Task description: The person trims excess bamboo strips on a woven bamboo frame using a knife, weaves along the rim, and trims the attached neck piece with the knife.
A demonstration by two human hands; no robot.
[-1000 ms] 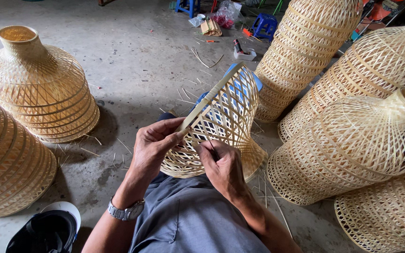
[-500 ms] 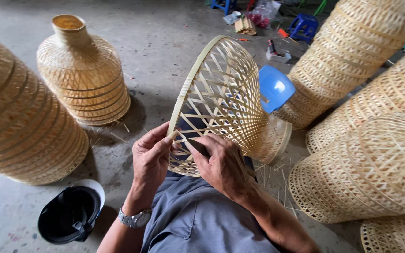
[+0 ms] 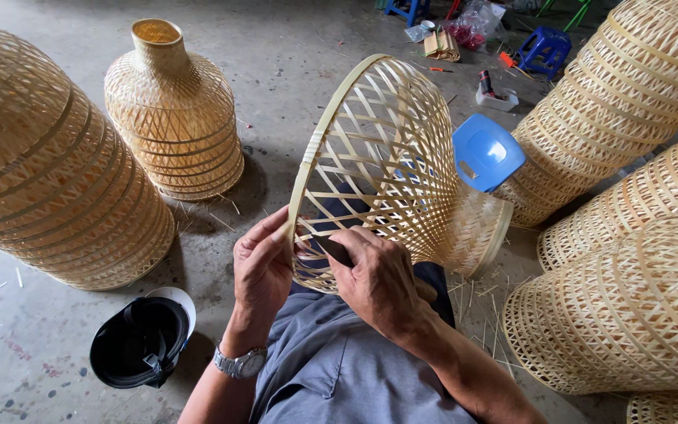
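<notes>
An open-weave bamboo lampshade frame [image 3: 390, 157] lies on its side over my lap, its wide round rim facing me. My left hand [image 3: 261, 271] grips the near edge of that rim, thumb along the band. Just inside the rim, my right hand [image 3: 376, 283] is closed on a dark tool handle [image 3: 333, 249] pressed against the weave. My grey trousers show below both hands, and a metal watch [image 3: 238, 363] sits on my left wrist.
Finished bamboo shades stand at left [image 3: 49, 165], back left [image 3: 174, 110] and stacked along the right [image 3: 637, 306]. A blue plastic stool [image 3: 486, 151] is behind the frame. A black helmet [image 3: 141, 341] lies on the concrete floor. Tools and small stools clutter the far top.
The frame has turned so its wide rim now faces me more openly. My right hand has shifted inside the rim; my view has swung right and closer.
</notes>
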